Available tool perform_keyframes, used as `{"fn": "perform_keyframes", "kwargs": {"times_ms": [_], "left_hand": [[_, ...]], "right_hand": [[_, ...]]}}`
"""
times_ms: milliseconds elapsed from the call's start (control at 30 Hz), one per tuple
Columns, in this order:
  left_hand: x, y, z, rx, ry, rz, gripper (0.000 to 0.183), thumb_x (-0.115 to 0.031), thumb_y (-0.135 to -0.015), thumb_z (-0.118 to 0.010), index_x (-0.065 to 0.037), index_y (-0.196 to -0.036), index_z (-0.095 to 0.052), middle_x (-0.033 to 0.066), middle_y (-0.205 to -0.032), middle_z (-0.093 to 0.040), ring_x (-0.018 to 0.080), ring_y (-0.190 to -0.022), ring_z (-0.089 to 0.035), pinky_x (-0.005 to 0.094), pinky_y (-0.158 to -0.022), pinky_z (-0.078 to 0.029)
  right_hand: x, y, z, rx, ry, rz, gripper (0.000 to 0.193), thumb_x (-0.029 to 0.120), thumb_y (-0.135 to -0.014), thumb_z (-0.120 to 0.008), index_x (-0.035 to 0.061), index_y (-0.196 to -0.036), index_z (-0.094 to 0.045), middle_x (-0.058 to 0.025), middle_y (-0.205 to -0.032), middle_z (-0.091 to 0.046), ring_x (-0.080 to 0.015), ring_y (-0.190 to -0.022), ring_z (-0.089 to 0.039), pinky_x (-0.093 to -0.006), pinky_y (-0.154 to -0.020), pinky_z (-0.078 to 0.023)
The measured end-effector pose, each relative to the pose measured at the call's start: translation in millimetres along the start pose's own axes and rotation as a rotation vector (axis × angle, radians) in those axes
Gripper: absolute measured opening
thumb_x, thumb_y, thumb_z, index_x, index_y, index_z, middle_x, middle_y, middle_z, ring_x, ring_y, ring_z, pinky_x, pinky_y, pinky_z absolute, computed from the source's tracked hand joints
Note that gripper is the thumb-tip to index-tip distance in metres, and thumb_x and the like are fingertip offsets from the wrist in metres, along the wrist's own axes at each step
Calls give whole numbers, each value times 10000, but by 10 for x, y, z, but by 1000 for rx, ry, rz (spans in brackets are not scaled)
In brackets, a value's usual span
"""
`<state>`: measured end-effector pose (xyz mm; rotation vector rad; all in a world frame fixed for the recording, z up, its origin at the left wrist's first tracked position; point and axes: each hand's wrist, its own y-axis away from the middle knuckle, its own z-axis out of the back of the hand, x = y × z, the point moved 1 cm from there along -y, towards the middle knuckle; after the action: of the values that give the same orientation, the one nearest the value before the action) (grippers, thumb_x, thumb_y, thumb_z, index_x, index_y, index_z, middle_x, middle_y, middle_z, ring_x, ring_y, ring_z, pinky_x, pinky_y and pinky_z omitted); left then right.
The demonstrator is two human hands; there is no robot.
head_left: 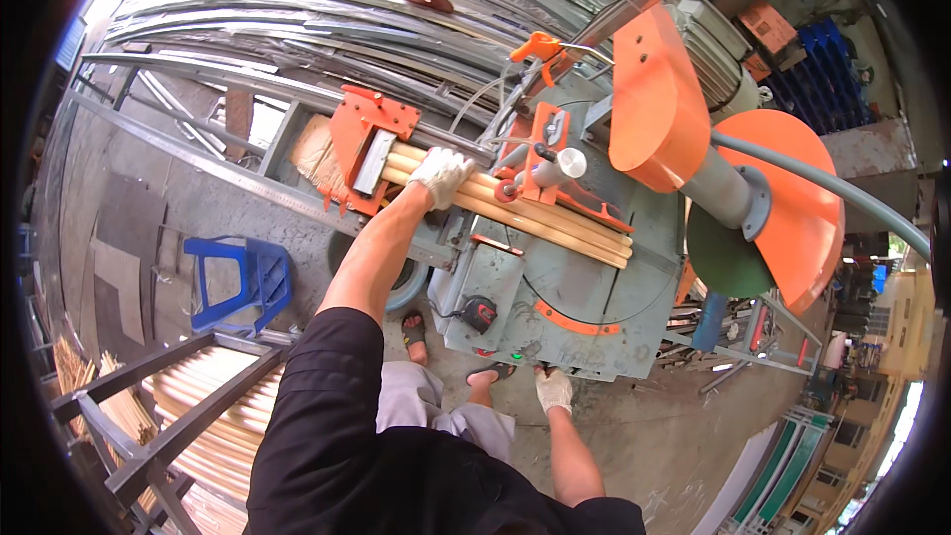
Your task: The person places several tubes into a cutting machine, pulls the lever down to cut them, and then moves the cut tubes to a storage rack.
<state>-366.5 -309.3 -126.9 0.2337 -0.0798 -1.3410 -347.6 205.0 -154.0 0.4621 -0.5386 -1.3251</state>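
Observation:
My left hand (443, 176), in a white work glove, is closed over a bundle of pale wooden rods (540, 225) lying across a grey saw table (604, 312). The rods' left ends meet a metal block on an orange stop (359, 149). An orange clamp with a silver cylinder (563, 166) stands against the rods just right of my hand. My right hand (553, 389), also gloved, is at the table's front edge with its fingers curled by a small dark part; what they grip is hidden. The orange-guarded saw head (664, 99) rises behind the rods' right ends.
A tape measure (480, 312) sits on the machine's left front. A blue stool (238, 282) stands left on the floor. More rods (213, 401) fill a dark metal rack (163, 446) at lower left. Metal profiles (327, 0) are piled behind. A grey hose (832, 183) crosses at right.

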Motion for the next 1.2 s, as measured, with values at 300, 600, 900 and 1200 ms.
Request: {"fn": "perform_keyframes", "kwargs": {"times_ms": [300, 600, 900, 1200], "left_hand": [[-92, 464, 323, -160, 72, -113, 302, -134, -801, -634, -99, -1091, -560, 96, -950, -662, 285, -902, -675, 426, -774, -510], [-74, 2826, 672, -288, 230, 218, 308, -107, -768, -623, -104, -1075, -605, 122, -865, -654, 332, -804, -656, 467, -731, -516], [-1511, 5180, 812, -13, 364, 968, 426, -132, -706, -716, -70, -1114, -612, 192, -825, -685, 378, -768, -687, 467, -718, -541], [-1460, 4757, -826, 368, 1233, 1420, 230, -227, -698, -720, -22, -802, -717, 149, -611, -638, 273, -515, -630, 403, -480, -490]], "right_hand": [[-505, 571, -170, 0, -16, -70, 431, 411, -802, -684, 59, -1051, -688, -204, -1040, -702, -376, -1026, -657, -444, -891, -511], [-854, 440, -245, 130, 18, -71, 381, 355, -769, -675, 56, -1001, -715, -206, -999, -709, -363, -994, -673, -433, -870, -524], [-620, -143, -465, 49, -98, 142, 333, 297, -779, -663, 19, -955, -718, -169, -770, -718, -259, -674, -719, -388, -696, -561], [-654, -262, -464, 137, -178, 236, 318, 313, -773, -723, 31, -920, -718, -157, -770, -716, -239, -666, -713, -369, -658, -558]]}}
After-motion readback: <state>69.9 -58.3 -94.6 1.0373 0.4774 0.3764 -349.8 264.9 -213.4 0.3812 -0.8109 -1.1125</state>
